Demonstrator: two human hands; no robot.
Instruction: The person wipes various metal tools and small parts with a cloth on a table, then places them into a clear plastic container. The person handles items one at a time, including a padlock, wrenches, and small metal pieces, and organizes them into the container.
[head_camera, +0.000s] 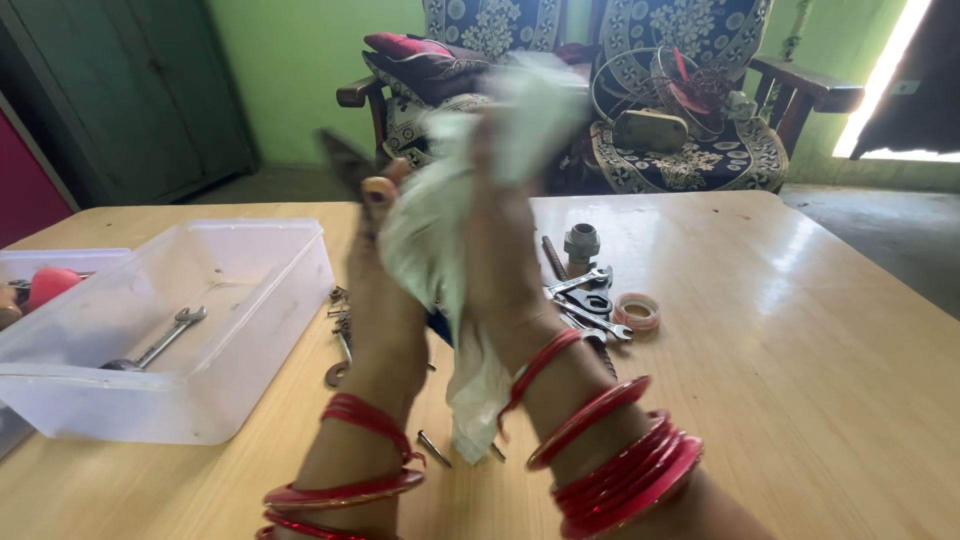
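Both hands are raised above the desk (780, 330), the left hand (375, 265) and right hand (500, 250) closed on 1 pale cloth (430, 230) bunched between them — soft, light, limp, probably best gathered by its folds — motion-blurred.
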